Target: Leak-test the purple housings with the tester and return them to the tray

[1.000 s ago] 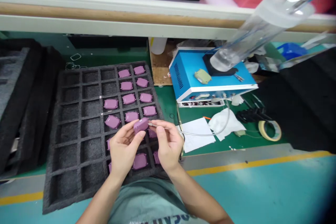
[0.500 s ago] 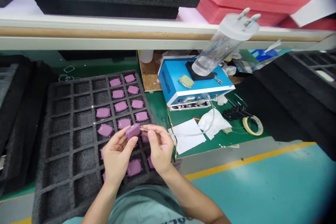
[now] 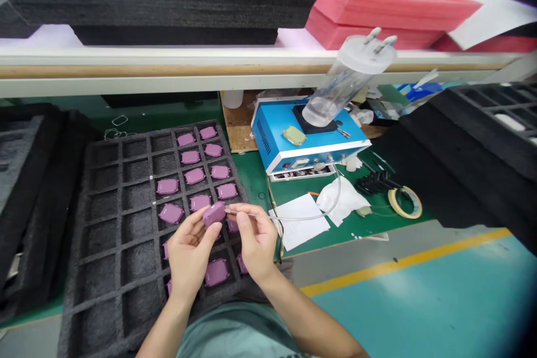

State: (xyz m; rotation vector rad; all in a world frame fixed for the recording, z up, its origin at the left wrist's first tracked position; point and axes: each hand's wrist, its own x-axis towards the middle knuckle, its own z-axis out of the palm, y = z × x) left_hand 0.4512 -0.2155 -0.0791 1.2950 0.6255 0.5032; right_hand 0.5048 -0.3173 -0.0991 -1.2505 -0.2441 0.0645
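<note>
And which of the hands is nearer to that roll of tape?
The right hand. It is to the left of the roll of tape, holding the tipped end of a thin tube; the left hand is farther left, holding a purple case.

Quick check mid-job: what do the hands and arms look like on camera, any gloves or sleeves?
The left hand and right hand are ungloved. The forearms are bare, with no cuffs or wristbands in view. Below them shows a muted green shirt.
</note>
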